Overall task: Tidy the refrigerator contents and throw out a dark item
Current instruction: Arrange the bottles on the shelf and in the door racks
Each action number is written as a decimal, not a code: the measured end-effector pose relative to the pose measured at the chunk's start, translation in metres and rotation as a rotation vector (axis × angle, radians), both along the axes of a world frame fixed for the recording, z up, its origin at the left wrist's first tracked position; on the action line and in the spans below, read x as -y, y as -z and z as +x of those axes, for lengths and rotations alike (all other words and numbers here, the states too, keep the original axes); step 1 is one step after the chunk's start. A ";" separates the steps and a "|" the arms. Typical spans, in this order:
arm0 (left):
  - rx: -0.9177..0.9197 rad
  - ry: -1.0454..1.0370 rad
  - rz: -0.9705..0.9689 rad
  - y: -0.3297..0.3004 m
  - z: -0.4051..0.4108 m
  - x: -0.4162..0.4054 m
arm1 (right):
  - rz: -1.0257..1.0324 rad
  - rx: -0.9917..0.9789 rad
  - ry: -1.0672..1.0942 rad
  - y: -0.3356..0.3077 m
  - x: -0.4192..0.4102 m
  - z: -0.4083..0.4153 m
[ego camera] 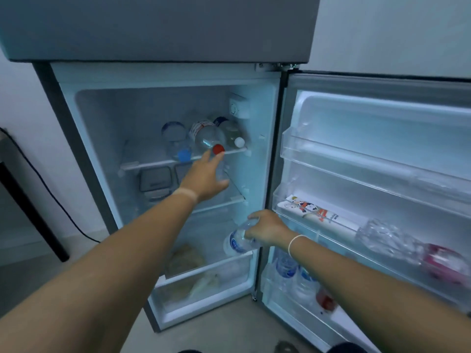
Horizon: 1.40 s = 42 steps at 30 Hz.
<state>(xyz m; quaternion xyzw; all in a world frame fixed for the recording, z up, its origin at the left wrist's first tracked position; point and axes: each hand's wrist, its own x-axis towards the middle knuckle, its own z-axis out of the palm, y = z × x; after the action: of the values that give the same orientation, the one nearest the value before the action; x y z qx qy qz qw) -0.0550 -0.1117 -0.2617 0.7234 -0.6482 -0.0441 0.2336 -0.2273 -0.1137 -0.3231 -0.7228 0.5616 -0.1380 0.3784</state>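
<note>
The refrigerator (265, 154) stands open with its door swung right. On the top shelf (153, 164) lie three bottles on their sides: one with a blue cap (184, 154), one with a red cap (218, 149), one with a white cap (239, 141). My left hand (204, 178) reaches inside, fingers apart, its fingertips just below the red cap; it holds nothing. My right hand (267, 229) grips a clear water bottle with a blue label (238, 242) near the front of the lower compartment. No dark item shows clearly.
Door shelves hold a white carton with cartoon print (318, 215), a crumpled clear bottle with a pink label (413, 248), and several water bottles (293, 271) low down. The bottom drawer (204, 284) contains pale bagged food. A dark cable (51, 194) and table leg stand at left.
</note>
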 end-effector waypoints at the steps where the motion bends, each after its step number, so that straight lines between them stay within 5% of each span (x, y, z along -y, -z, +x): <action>1: 0.049 0.048 0.019 0.003 -0.010 -0.002 | 0.001 -0.015 0.004 -0.002 -0.005 -0.007; 10: 0.286 0.443 0.127 0.026 -0.111 -0.002 | 0.007 -0.149 -0.004 -0.004 -0.027 -0.066; 15: 0.453 0.543 0.012 0.033 -0.144 0.007 | 0.054 -0.158 -0.012 -0.008 -0.039 -0.094; 42: 0.207 0.506 0.036 0.044 -0.170 -0.002 | 0.148 -0.172 0.253 -0.005 -0.097 -0.209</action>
<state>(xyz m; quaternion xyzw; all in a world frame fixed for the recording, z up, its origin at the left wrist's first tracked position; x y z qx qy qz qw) -0.2249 -0.1097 -0.3056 0.5433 -0.8278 -0.0387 0.1347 -0.4365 -0.0165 -0.3184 -0.6256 0.6870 -0.0801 0.3608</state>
